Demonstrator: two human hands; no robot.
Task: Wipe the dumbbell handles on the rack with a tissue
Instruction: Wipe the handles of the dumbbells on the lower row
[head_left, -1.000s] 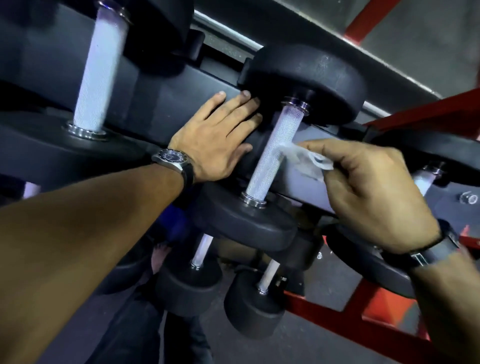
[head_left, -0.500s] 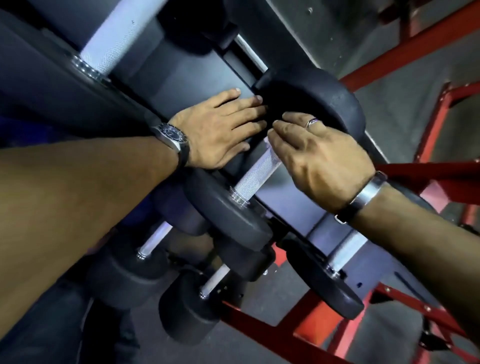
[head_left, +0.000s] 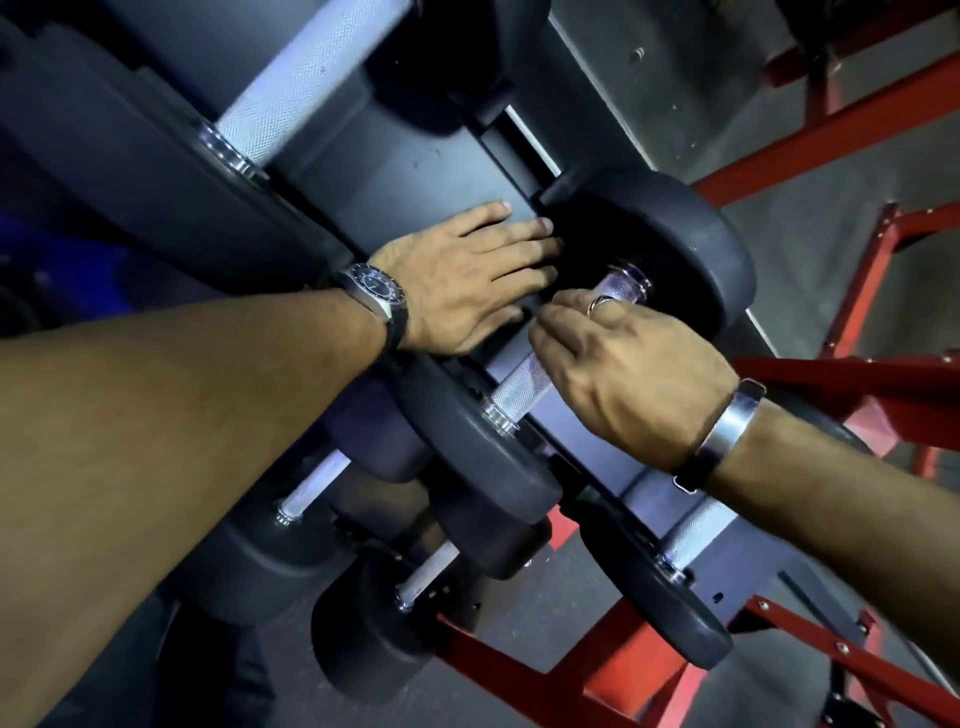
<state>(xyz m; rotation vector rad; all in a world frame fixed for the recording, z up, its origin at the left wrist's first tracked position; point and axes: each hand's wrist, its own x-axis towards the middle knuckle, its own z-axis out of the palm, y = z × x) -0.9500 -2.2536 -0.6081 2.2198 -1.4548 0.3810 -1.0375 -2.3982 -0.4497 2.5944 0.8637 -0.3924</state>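
Change since half a second ago: right hand (head_left: 618, 369) lower on knurled handle (head_left: 519, 387). Left hand (head_left: 467, 283): flat, fingers straight, on rack shelf (head_left: 395, 176). Right hand: curled over handle of mid-rack dumbbell (head_left: 670, 244); tissue hidden.

Right hand (head_left: 618, 374) lower along handle (head_left: 519, 387)

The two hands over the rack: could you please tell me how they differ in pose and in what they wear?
The left hand lies flat on the rack shelf, fingers straight; the right hand curls over the dumbbell handle. The left wears a watch, the right a ring and bracelet. Both are bare.
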